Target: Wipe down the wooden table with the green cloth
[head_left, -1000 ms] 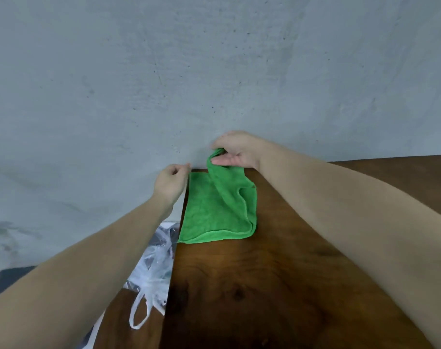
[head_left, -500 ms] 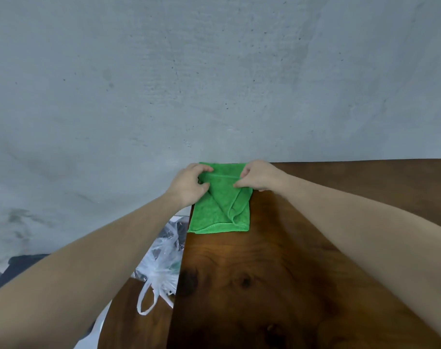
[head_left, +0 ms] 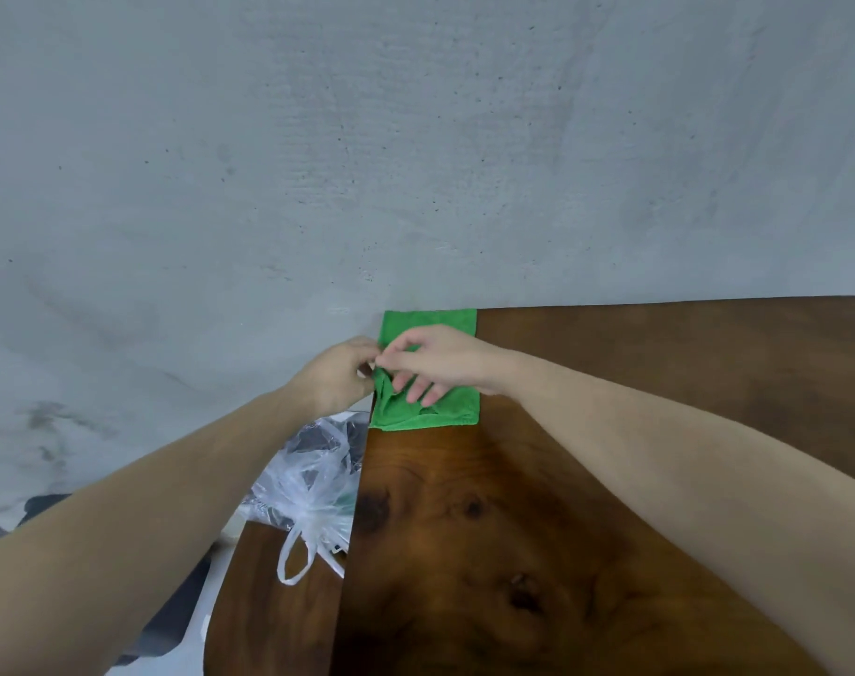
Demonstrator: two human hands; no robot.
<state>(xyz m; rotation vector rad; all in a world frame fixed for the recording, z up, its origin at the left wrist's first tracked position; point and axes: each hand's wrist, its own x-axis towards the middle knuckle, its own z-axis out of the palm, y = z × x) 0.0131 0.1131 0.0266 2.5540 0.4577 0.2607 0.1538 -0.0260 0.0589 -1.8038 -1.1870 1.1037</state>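
The green cloth point(head_left: 432, 320) lies folded at the far left corner of the dark wooden table point(head_left: 610, 431), against the grey wall. My left hand point(head_left: 335, 375) pinches the cloth's left edge at the table's side. My right hand point(head_left: 437, 363) reaches across the middle of the cloth, thumb and forefinger meeting the left hand at that same edge, the other fingers spread over the fabric. Part of the cloth is hidden under both hands.
A grey concrete wall point(head_left: 415, 139) rises right behind the table. A clear plastic bag point(head_left: 313, 485) with tied handles sits on a lower wooden surface point(head_left: 269, 602) just left of the table's edge.
Both hands have come together at the cloth's left edge. The right hand moved from the cloth's right side across to the left, and the cloth's far part now lies flat.
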